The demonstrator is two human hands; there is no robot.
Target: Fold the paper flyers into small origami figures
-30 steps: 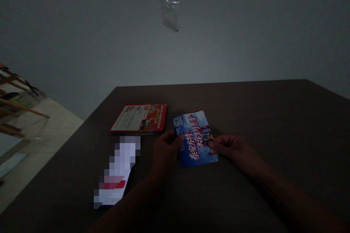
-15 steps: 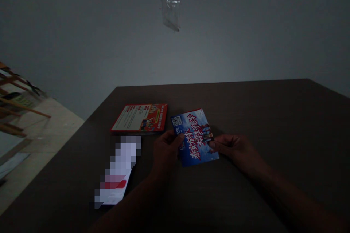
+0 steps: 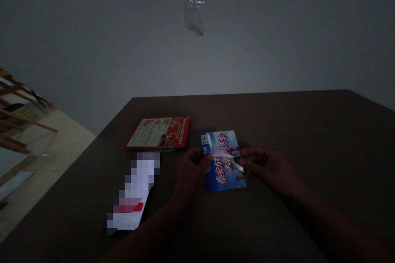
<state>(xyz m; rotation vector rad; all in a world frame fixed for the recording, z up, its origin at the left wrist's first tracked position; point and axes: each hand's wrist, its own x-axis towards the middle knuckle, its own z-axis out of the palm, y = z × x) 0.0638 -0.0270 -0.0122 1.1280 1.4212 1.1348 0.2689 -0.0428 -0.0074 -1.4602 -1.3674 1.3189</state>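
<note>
One blue rectangular paper leaflet with red-edged white lettering (image 3: 221,168) is pinched at opposite side edges by the thumb and fingers of the bare left hand (image 3: 191,172) and bare right hand (image 3: 268,165). It is right of, and nearer than, the flat red-and-cream printed stack (image 3: 152,132); a lit, dark-edged rectangular phone (image 3: 131,221) lies just on that stack's near side.

A bare, compact left hand (image 3: 191,174) with a short, rounded thumb joins, at a slim uncovered wrist, a smooth-outlined bare left forearm (image 3: 151,228). The bare, slender-fingered right hand (image 3: 267,164) runs through an equally uncovered wrist into a long bare right forearm (image 3: 333,209), which looks broader toward the frame's edge. Nails and finer markings are too dim to tell.
</note>
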